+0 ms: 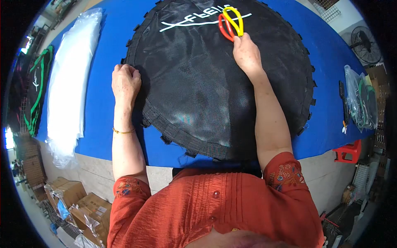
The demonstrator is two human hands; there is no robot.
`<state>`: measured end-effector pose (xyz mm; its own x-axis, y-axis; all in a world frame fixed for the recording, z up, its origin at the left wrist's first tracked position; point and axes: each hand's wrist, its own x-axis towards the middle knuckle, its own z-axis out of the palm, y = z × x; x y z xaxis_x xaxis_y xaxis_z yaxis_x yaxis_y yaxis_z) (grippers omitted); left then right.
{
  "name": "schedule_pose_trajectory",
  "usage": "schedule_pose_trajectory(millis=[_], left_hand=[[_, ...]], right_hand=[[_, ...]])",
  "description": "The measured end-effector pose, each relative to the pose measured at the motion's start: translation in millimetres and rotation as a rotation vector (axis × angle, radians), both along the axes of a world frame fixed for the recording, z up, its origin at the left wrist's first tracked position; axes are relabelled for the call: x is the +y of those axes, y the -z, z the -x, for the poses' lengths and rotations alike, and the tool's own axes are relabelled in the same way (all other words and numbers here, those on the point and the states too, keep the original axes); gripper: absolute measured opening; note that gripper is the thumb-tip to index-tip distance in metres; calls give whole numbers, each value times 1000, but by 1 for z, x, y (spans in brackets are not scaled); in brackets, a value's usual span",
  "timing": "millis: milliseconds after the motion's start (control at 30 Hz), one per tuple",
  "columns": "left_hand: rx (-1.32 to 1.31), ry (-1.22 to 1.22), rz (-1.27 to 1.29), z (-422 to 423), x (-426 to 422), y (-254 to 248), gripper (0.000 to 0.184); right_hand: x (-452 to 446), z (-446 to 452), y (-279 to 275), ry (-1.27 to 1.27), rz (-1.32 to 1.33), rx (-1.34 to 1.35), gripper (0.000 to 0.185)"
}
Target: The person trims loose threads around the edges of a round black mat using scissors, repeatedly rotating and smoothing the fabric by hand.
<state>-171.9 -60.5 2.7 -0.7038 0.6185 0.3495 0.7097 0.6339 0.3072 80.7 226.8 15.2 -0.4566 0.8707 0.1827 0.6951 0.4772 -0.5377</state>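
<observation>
Blue cloth (103,53) covers a worktable, with a person in a rust-red blouse (182,206) leaning over it. Nearest on it lies a round black mesh mat (198,87) edged with short tabs, stray threads at its lower rim. The left hand (126,84) rests with curled fingers at the mat's left edge; whether it pinches the fabric cannot be told. The right hand (247,53) is closed around what look like scissors (241,25), red and yellow handles pointing away, blades hidden. Working well here likely means holding the edge flat and any sharp tips off the mesh. Left of the mat lies a long stack of clear plastic (70,82); at far right, a clear bag (352,82) holds green-and-black fabric (367,103). Beyond the table, cardboard boxes (93,208) stand on the floor, contents unclear, and a fan (364,43) stands upper right.
</observation>
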Motion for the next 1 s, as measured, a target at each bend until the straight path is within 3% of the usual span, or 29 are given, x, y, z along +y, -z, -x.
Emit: schedule_pose_trajectory(millis=[267,367,467,567,600,1000], left_hand=[[-1,4,-22,-7,1,-6,14],[-3,2,-23,-9,2,-6,13],[-10,13,-48,-6,2,-4,12],[-7,16,-53,-3,1,-1,11],[-9,16,-50,-3,1,-1,10],[-46,20,-87,-4,0,-2,11]], right_hand=[[-11,9,-3,12,63,-48,44],[-3,10,11,-170,-4,-54,46],[-10,13,0,-59,31,-14,47],[-1,28,2,-107,-93,-49,46],[-2,29,0,-41,0,-33,45],[1,91,-7,-122,62,-150,49]])
